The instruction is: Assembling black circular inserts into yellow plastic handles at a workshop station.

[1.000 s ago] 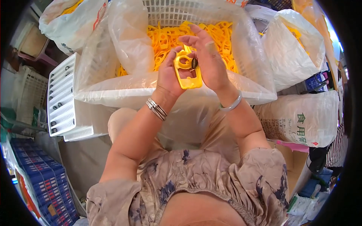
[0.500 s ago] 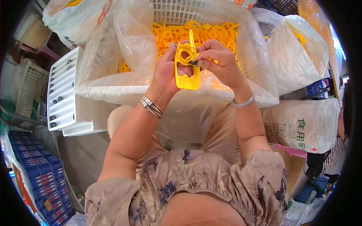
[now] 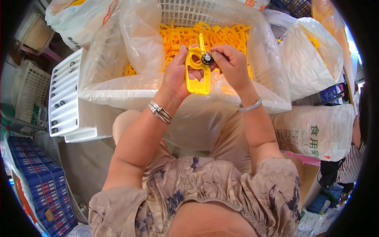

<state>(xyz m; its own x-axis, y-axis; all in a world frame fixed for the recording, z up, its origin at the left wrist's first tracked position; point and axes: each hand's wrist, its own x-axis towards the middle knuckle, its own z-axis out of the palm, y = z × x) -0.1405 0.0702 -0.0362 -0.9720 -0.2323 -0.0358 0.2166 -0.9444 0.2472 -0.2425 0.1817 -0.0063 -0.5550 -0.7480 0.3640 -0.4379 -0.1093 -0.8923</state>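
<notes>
My left hand (image 3: 178,75) grips a yellow plastic frame (image 3: 199,85) that has a round opening, a larger cutout below it and a thin arm pointing up. At the right edge of the round opening, my right hand (image 3: 233,65) pinches a small round black part with a silvery centre (image 3: 207,59) between thumb and fingers. Its flat face shows toward me, and it overlaps the yellow frame; whether it is seated there I cannot tell. Beyond my hands, many loose yellow plastic pieces (image 3: 177,35) fill a crate lined with clear plastic.
The crate's plastic-covered near rim (image 3: 122,94) lies just below my hands. To the left stands a white ribbed tray (image 3: 65,93) with several small black parts. Blue stacked crates (image 3: 43,185) are at lower left. White sacks (image 3: 312,59) stand on the right.
The black part has turned from edge-on to face-up and moved slightly up and right in my right hand. The yellow frame has shifted a little to the right.
</notes>
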